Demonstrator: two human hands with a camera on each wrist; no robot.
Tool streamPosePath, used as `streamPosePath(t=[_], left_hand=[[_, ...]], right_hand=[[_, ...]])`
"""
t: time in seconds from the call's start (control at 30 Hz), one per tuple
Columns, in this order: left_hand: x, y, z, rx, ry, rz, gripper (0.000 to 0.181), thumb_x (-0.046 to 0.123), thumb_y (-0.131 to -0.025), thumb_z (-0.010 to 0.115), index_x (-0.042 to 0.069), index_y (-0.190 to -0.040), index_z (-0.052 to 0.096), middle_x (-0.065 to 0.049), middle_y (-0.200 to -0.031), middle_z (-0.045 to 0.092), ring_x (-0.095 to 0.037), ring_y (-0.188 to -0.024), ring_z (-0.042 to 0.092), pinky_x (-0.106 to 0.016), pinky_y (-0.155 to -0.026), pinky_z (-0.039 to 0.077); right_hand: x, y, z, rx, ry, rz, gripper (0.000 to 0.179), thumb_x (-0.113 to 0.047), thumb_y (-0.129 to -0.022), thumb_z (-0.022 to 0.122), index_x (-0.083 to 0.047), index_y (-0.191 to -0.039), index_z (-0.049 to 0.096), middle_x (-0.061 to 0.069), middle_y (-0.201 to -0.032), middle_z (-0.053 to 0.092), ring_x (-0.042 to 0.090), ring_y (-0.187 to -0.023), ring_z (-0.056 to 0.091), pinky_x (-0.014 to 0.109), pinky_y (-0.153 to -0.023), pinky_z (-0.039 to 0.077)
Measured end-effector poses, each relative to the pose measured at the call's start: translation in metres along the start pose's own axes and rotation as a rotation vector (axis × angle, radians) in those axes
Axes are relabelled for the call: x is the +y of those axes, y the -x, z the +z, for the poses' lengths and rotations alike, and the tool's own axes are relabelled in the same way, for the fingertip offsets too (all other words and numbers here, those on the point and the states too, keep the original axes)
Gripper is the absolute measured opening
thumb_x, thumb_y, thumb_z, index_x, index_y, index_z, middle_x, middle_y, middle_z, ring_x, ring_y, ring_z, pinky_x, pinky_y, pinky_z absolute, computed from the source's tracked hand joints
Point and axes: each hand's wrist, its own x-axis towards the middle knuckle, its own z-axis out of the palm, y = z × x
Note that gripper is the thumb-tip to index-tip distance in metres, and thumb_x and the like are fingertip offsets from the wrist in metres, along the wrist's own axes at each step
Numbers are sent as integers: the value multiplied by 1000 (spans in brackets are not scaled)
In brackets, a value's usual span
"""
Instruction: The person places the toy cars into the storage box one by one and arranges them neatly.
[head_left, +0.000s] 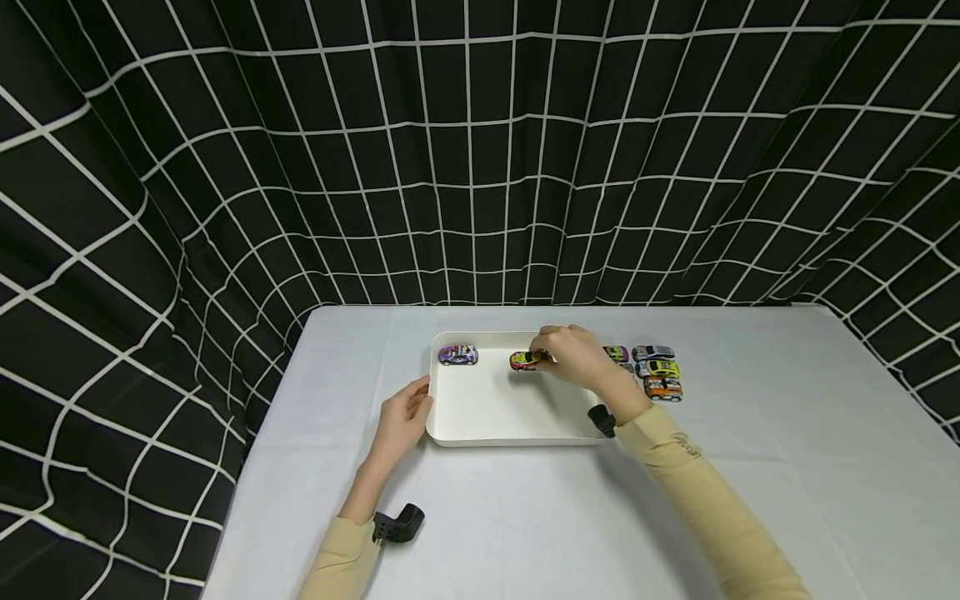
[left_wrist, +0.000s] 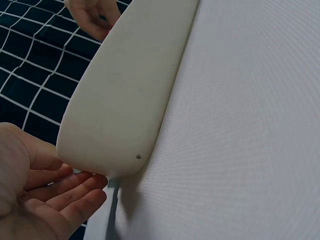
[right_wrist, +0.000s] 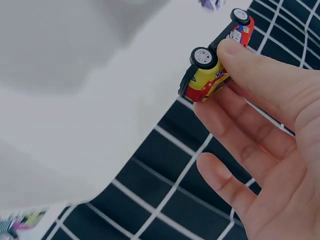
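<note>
My right hand point(head_left: 573, 354) pinches a red and yellow toy car point(right_wrist: 212, 75) between thumb and fingers, over the back part of a white tray point(head_left: 517, 440). The car's wheels show toward the wrist in the right wrist view. At the tray's left side, my left hand point(head_left: 402, 419) holds the edge, its thumb at the rim and its fingers point(left_wrist: 82, 192) against the outer wall. A purple toy car point(head_left: 458, 356) sits in the tray's back left corner.
Right of the tray several toy cars stand close together, among them an orange one point(head_left: 663, 388), a yellow one point(head_left: 657, 368) and a silver one point(head_left: 653, 352). My right forearm partly hides others. A black gridded curtain point(head_left: 487, 167) hangs behind the white-covered table point(head_left: 750, 433).
</note>
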Motion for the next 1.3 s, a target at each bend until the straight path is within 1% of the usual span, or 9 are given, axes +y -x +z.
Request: streamPosePath(t=[0.17, 0.33, 0.5, 0.63, 0.83, 0.93, 1.1, 1.13, 1.3], left_hand=[[1, 0, -1, -5, -12, -8, 36, -4, -91, 53, -13, -125, 48, -28, -115, 57, -34, -103, 59, -27, -88, 52], [1, 1, 0, -4, -28, -27, 37, -3, -91, 53, -11, -126, 48, -27, -116, 57, -32, -104, 59, -24, -88, 52], [1, 1, 0, -6, -34, -26, 37, -3, -91, 52, -12, -126, 48, -27, -117, 57, -33, -105, 59, -24, -88, 52], [1, 0, 0, -1, -31, -28, 36, -3, -91, 52, -12, -126, 48, -27, -117, 57, -32, -105, 59, -25, -88, 52], [-1, -1, 0, 1, -29, 9, 36, -5, -90, 52, -13, -125, 48, -29, -115, 57, -34, -103, 60, -27, -88, 52], [-1, -1, 0, 2, -26, 7, 36, -4, -90, 53, -13, -125, 48, -29, -115, 57, -34, -103, 60, -27, -88, 52], [-2, -1, -1, -3, -24, -5, 36, -3, -90, 53, -13, -125, 49, -29, -115, 57, -34, -104, 59, -27, -88, 52], [-2, -1, -1, -6, -23, 2, 36, -4, -90, 52, -13, -125, 48, -29, -115, 57, -34, -104, 59, -27, -88, 52], [-2, -1, -2, -8, -14, 13, 36, -4, -90, 53, -14, -125, 48, -30, -114, 57, -35, -103, 60, -28, -88, 52]], right_hand=[[-11, -15, 9, -50, 19, -23, 12, -15, -74, 78, -13, -82, 68, -1, -83, 63, 15, -73, 59, 38, -71, 52], [-22, -30, 18, -58, 3, -54, 12, -14, -74, 77, -13, -76, 65, -2, -78, 61, 13, -68, 55, 37, -67, 51], [-30, -43, 24, -81, -5, -66, 14, -15, -74, 77, -13, -74, 64, -3, -77, 61, 12, -66, 54, 36, -66, 51], [-38, -52, 28, -101, -15, -60, 14, -16, -74, 78, -13, -75, 65, -2, -78, 62, 13, -67, 54, 35, -66, 52], [-49, -64, 36, -134, -14, -54, 12, -18, -75, 77, -13, -76, 66, -1, -81, 63, 14, -70, 56, 33, -66, 53], [-54, -68, 40, -145, 1, -53, 12, -18, -76, 77, -13, -77, 67, 0, -82, 64, 15, -72, 57, 34, -67, 54], [-60, -74, 46, -143, 23, -51, 14, -18, -75, 77, -12, -86, 71, 1, -87, 66, 17, -80, 62, 35, -75, 55], [-61, -75, 46, -142, 22, -50, 14, -18, -76, 77, -12, -87, 71, 1, -88, 66, 17, -81, 62, 35, -76, 55], [-64, -80, 52, -126, 14, -46, 13, -17, -75, 77, -10, -83, 69, 1, -83, 64, 18, -77, 61, 35, -73, 54]])
